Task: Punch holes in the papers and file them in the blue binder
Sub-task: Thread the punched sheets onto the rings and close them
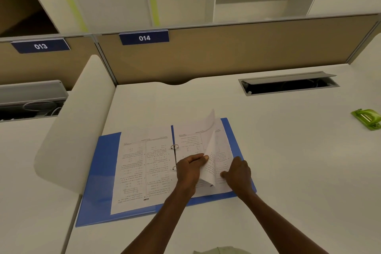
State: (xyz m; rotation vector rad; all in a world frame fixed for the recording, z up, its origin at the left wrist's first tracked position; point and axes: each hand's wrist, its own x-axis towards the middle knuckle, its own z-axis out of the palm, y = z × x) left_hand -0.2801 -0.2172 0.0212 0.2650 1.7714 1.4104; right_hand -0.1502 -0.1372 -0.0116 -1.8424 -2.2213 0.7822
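Observation:
The blue binder (103, 171) lies open flat on the white desk, its two metal rings (174, 147) at the spine. Printed papers (142, 167) rest on its left half. On the right half lies another stack, and one sheet (209, 146) is lifted and curled upward. My left hand (190, 168) pinches the lifted sheet's edge near the rings. My right hand (238, 173) presses flat on the right stack beneath it, fingers spread. A green hole punch (367, 118) sits far off at the desk's right edge.
A beige partition with blue tags 013 and 014 closes the desk's far side. An open cable tray (288, 84) is cut into the desk at back right. A white curved divider (72, 130) stands along the left, beside the binder.

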